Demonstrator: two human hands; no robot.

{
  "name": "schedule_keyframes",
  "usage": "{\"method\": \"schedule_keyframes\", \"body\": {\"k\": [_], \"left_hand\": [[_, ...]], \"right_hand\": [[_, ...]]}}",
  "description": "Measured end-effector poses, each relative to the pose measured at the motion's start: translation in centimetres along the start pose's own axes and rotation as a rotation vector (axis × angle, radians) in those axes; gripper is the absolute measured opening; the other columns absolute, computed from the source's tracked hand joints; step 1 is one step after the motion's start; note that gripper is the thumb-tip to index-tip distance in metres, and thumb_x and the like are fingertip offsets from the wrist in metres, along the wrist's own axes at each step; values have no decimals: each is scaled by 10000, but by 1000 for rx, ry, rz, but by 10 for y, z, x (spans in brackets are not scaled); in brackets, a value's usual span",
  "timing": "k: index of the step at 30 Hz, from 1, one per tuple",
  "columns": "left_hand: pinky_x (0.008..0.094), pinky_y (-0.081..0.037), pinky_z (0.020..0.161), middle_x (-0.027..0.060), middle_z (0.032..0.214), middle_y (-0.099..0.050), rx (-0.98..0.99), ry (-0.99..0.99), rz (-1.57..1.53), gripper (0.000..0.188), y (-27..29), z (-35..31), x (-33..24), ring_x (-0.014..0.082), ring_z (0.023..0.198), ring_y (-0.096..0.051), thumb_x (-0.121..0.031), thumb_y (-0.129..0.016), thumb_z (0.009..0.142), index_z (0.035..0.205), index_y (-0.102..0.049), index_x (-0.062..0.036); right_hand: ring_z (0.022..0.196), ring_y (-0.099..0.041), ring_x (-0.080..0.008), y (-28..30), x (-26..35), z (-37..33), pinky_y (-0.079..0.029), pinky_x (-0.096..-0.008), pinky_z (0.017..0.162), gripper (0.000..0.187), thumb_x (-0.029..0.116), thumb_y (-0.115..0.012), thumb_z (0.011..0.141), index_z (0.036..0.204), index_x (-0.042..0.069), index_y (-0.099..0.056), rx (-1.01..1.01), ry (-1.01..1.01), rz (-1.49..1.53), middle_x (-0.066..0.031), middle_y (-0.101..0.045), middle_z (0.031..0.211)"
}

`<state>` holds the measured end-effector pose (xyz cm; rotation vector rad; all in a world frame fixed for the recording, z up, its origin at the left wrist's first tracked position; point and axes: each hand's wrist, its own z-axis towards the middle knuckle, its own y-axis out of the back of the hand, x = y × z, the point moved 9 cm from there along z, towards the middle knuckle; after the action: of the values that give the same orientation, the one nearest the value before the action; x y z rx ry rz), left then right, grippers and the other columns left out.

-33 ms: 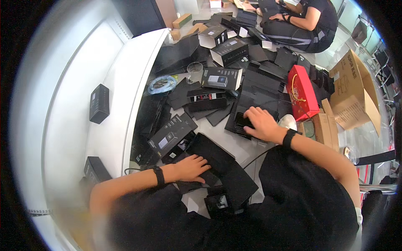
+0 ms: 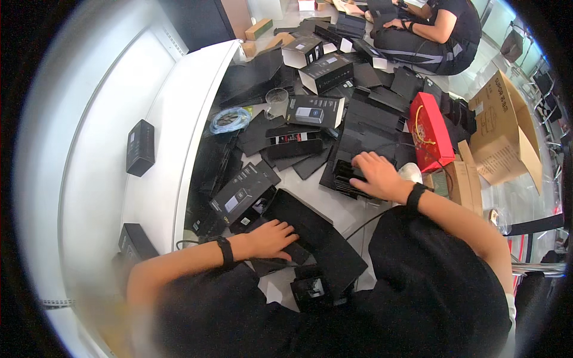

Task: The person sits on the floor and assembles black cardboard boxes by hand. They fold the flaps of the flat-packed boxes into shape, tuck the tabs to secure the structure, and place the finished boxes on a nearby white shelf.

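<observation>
My left hand (image 2: 271, 240) rests with fingers spread on a dark flattened box piece, beside a long folded black cardboard sheet (image 2: 334, 250). My right hand (image 2: 380, 179) reaches over a stack of black folded cardboard (image 2: 343, 173), its thumb and fingers apart at the stack's edge. Just above my left hand lies a black printed box (image 2: 243, 192), with another dark piece partly under it. A small black box with a picture (image 2: 310, 291) sits close to my lap.
Many black boxes and flattened sheets cover the floor ahead, among them a printed box (image 2: 313, 111). A clear plastic cup (image 2: 277, 101) and a blue cable coil (image 2: 230, 120) lie left. A red gift bag (image 2: 431, 134) and brown carton (image 2: 498, 128) stand right. Another person (image 2: 436, 36) sits beyond.
My right hand has shifted slightly to the right, baring more of the stack's edges. The left hand stays in about the same place.
</observation>
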<state>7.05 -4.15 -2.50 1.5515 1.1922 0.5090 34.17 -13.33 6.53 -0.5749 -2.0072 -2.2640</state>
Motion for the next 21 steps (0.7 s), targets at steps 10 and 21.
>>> {"method": "schedule_keyframes", "body": {"k": [10, 21], "left_hand": [[541, -456, 1112, 305, 1411, -554, -72, 247, -177, 986, -26, 17, 49, 488, 1316, -544, -587, -800, 842, 1493, -430, 55], [609, -371, 1159, 385, 1582, -307, -53, 471, -267, 1265, 4, 38, 81, 567, 1419, -406, -659, -841, 751, 1628, -256, 40]], "right_hand": [[1184, -650, -479, -17, -154, -8, -558, -538, 966, 558, 393, -736, 932, 1302, 25, -537, 128, -564, -94, -277, -667, 1256], [1549, -297, -428, -39, -154, 48, -364, -636, 1176, 1213, 692, -856, 699, 1629, 107, -341, 172, -329, -153, -202, -300, 1686]]}}
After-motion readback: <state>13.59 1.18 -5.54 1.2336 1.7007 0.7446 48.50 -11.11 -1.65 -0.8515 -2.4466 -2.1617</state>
